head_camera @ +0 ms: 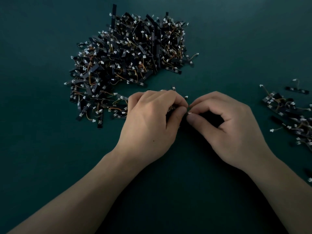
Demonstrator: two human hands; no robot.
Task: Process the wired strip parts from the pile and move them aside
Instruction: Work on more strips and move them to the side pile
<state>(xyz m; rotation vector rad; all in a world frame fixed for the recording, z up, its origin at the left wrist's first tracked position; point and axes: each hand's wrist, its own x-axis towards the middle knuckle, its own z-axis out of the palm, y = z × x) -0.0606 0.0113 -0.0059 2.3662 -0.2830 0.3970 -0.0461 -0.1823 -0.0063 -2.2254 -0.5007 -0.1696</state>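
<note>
Pinching strip part [189, 113]: L hand [152, 122], R hand [231, 130]

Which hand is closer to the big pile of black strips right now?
Left. The left hand sits at the near edge of the big pile; the right hand is farther off to its right.

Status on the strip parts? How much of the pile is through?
Early. Done: a small group of parts lies set aside at the right edge. In hand: the left hand and right hand pinch one wired strip part between them, only its white connector showing. Left: the big pile beyond the hands, far larger than the set-aside group.
</note>
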